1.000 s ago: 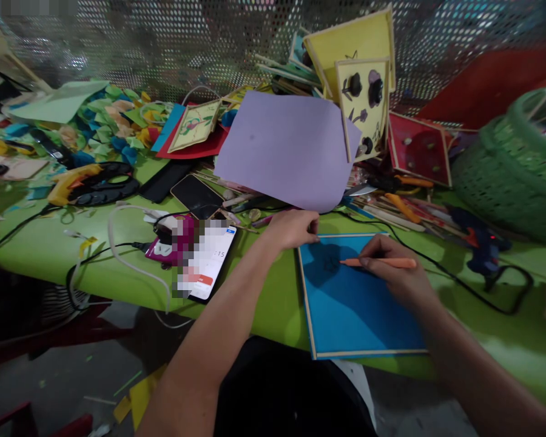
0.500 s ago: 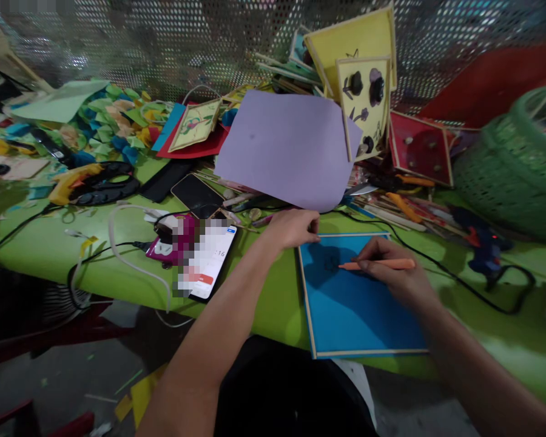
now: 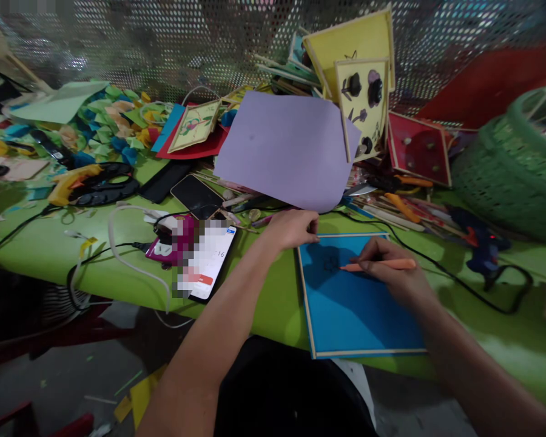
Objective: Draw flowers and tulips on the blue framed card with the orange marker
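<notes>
I am drawing on the blue card (image 3: 359, 303), which is lying flat at the near edge of the green table (image 3: 264, 297). My right hand (image 3: 394, 270) is closed around the orange pen (image 3: 382, 264), its tip touching the card beside a small dark sketch (image 3: 331, 262). My left hand (image 3: 293, 227) is resting, fingers loosely curled and holding nothing, on the card's top left corner. To draw well, I judge I should be pressing that corner firmly so the card is not sliding, and keeping strokes short and light. A phone (image 3: 209, 264) is lying to the left, a purple sheet (image 3: 286, 149) behind.
</notes>
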Motion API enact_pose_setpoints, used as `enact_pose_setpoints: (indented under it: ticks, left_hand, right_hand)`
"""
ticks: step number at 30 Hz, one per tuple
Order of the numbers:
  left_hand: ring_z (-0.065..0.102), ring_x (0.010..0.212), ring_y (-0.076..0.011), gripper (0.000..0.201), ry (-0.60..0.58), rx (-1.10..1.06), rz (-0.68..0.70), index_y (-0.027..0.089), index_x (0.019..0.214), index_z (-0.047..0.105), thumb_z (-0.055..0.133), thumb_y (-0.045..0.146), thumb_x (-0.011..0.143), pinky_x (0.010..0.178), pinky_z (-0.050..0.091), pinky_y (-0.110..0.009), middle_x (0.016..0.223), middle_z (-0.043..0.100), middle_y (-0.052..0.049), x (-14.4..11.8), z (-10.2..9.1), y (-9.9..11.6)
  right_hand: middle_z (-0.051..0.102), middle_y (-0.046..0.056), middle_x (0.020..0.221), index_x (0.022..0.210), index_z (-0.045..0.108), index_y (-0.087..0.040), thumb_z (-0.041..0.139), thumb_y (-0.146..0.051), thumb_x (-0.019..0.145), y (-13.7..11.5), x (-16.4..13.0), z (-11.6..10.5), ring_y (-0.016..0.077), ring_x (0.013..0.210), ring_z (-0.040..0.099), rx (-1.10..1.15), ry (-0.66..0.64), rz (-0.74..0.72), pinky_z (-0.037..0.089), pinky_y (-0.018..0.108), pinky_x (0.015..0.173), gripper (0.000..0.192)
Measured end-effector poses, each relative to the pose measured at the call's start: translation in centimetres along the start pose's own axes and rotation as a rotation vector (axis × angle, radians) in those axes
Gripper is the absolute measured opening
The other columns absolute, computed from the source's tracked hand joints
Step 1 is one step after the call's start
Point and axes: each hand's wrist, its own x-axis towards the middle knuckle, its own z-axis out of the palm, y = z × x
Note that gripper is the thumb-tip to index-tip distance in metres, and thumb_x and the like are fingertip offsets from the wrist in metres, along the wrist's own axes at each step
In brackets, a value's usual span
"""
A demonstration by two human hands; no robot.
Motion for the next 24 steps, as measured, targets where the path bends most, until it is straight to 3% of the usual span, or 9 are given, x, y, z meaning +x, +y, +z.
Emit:
enact_pose_setpoints:
  ticks: [9,17,24]
  left_hand:
    - [0.064,0.088,-0.0200,0.019,-0.004,-0.005,0.000,0.024,0.097,0.069,0.073,0.036,0.083,0.069,0.040,-0.029,0.097,0.073,-0.002,0.0,0.0,0.0]
    - [0.065,0.090,-0.0201,0.019,0.002,0.013,-0.005,0.024,0.098,0.069,0.073,0.036,0.083,0.069,0.040,-0.029,0.100,0.074,-0.001,0.0,0.0,0.0]
    - [0.065,0.089,-0.0196,0.019,0.012,0.001,-0.007,0.024,0.096,0.069,0.074,0.036,0.082,0.068,0.039,-0.029,0.100,0.074,-0.001,0.0,0.1,0.0]
  right_hand:
    - [0.063,0.000,0.065,0.064,0.060,-0.025,0.068,-0.030,0.070,0.3,-0.1,-0.2,0.0259,0.082,0.069,0.074,-0.059,0.038,0.048,0.033,0.069,0.011]
    - [0.061,-0.001,0.064,0.067,0.063,-0.024,0.070,-0.034,0.074,-0.3,-0.5,0.0,0.0164,0.061,0.050,0.028,-0.084,0.038,0.037,0.030,0.057,0.014]
    - [0.061,0.000,0.065,0.068,0.062,-0.022,0.071,-0.036,0.075,-0.7,-0.5,0.2,0.0155,0.061,0.050,-0.004,-0.083,0.043,0.038,0.029,0.057,0.017]
